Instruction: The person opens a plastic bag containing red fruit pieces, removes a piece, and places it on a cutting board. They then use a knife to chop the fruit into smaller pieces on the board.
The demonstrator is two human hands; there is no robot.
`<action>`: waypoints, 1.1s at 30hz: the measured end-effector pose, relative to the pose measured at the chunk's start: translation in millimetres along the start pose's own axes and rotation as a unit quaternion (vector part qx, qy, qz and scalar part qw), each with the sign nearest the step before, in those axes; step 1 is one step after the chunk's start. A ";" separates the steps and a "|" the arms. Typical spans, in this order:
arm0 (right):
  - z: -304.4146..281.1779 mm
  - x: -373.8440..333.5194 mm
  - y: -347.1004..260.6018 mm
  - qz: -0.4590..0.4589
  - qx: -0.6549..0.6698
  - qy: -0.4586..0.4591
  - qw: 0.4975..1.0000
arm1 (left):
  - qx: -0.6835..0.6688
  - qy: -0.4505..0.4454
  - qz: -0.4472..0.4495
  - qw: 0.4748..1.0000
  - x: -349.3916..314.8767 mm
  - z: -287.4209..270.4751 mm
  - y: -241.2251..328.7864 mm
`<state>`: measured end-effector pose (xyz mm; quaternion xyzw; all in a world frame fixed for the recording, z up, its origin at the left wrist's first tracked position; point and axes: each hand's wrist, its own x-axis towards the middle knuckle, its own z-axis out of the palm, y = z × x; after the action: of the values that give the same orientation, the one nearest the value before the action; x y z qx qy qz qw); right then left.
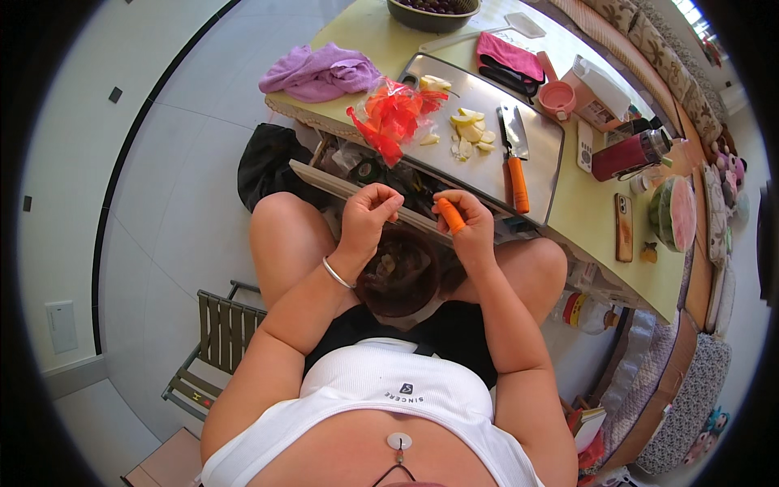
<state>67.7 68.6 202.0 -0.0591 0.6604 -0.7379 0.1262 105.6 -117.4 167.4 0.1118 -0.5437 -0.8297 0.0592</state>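
My left hand (372, 213) is closed in a pinch above the open drawer's front edge; anything between its fingertips is too small to make out. A silver bangle circles that wrist. Opposite it, my right hand (471, 226) grips a small tool with an orange handle (450, 214), whose working end I cannot make out. Below and between both hands is a dark brown bin (398, 284) with scraps inside. On the steel cutting board (495, 93) beyond lie pale cut fruit pieces (471, 130), a knife with an orange handle (516, 154) and a crumpled red-and-clear plastic bag (393, 114).
An open drawer (324, 180) juts out from the table (641, 280). Around the board are a purple cloth (320, 73), a bowl of dark fruit (434, 12), a pink cup (557, 99), a flask (625, 154), a phone (623, 227) and a cut watermelon (673, 213). A folding stool (223, 325) stands left.
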 end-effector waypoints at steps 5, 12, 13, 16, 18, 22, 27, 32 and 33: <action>-3.2 -1.2 -4.6 0.015 -0.024 0.011 1.000 | -0.003 0.001 -0.017 1.000 -0.2 2.9 -0.9; -6.6 -4.3 -8.8 0.011 -0.011 0.001 1.000 | -0.012 -0.011 -0.059 0.998 -3.9 8.2 -5.9; -6.1 -4.4 -10.0 0.012 -0.012 0.002 1.000 | -0.006 -0.018 -0.058 0.998 -3.9 7.7 -7.9; -9.6 -2.5 -3.8 -0.007 -0.046 -0.008 0.999 | 0.007 -0.032 -0.057 0.998 -3.2 7.4 -12.6; -11.8 -0.4 2.4 -0.049 -0.086 -0.015 0.995 | 0.005 -0.035 -0.060 0.998 -3.5 9.6 -12.2; -19.4 2.6 2.1 0.003 0.052 -0.072 0.996 | 0.008 -0.039 -0.064 0.997 -3.5 9.9 -13.9; -10.5 4.2 -14.4 0.083 0.253 -0.079 0.961 | 0.014 -0.042 -0.078 0.996 -2.4 9.0 -19.6; -24.7 9.5 -4.2 0.047 0.350 -0.185 0.917 | 0.012 -0.043 -0.094 0.995 -0.4 9.2 -24.9; -25.9 10.0 -4.5 0.044 0.359 -0.192 0.912 | 0.012 -0.043 -0.098 0.994 0.1 9.1 -26.6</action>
<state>51.1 91.2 202.5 -0.1215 0.3161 -0.8934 0.2953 103.8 -98.6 146.5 0.1294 -0.5420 -0.8290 -0.0469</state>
